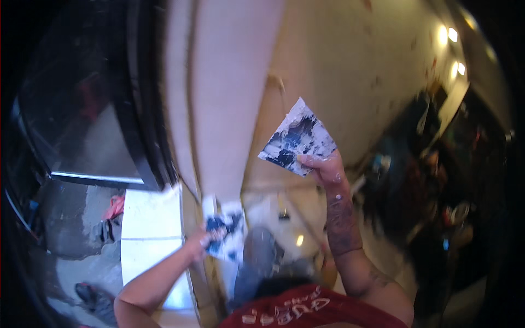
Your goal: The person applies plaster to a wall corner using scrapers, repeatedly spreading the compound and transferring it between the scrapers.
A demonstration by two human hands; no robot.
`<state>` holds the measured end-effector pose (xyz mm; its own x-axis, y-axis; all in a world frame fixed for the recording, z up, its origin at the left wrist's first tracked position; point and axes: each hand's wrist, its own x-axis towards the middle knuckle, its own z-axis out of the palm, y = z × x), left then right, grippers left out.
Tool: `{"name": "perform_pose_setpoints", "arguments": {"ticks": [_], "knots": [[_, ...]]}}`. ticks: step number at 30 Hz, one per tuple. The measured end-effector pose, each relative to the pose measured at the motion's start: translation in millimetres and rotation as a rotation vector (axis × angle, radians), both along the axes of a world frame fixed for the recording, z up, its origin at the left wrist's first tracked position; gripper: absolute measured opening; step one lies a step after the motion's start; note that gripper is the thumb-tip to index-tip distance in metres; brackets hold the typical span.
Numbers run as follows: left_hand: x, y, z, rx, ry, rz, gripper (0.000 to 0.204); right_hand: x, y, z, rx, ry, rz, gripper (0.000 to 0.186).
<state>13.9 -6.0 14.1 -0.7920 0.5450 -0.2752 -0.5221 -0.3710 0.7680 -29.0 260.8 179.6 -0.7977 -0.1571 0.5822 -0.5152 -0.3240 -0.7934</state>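
Watching from a distance through the head camera, I see the wearer's right hand gripping a flat, angular plate by its lower right edge, thumb pressed on the near face. The plate is raised and tilted, one corner up, its surface patched white and dark blue. The left hand, lower and to the left, grasps a second smeared plate by its left side; blur hides the exact finger placement.

Beyond the raised plate is a beige wall – I cannot tell whether the two touch. To its left runs a pale upright band, then a dark-framed panel. White tiles lie below it, and dark clutter fills the right.

My judgement of the risks: held near one edge, the raised plate could twist or slip if its far corner catches the wall. If the white coating is wet – I cannot tell – drips could reach the red shirt or the tiles; hard crusts could scratch the wall.
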Motion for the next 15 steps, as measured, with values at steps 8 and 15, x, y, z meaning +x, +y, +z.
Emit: {"name": "perform_pose_setpoints", "arguments": {"ticks": [8, 15], "knots": [[-26, 89, 70, 0.060, 0.222, 0.409, 0.026, 60, 53, -111, -0.163, -0.126, -0.107, 0.066], [-37, 149, 68, 0.149, 0.246, 0.385, 0.025, 61, 46, -115, 0.422, 0.150, -0.393, 0.062]]}}
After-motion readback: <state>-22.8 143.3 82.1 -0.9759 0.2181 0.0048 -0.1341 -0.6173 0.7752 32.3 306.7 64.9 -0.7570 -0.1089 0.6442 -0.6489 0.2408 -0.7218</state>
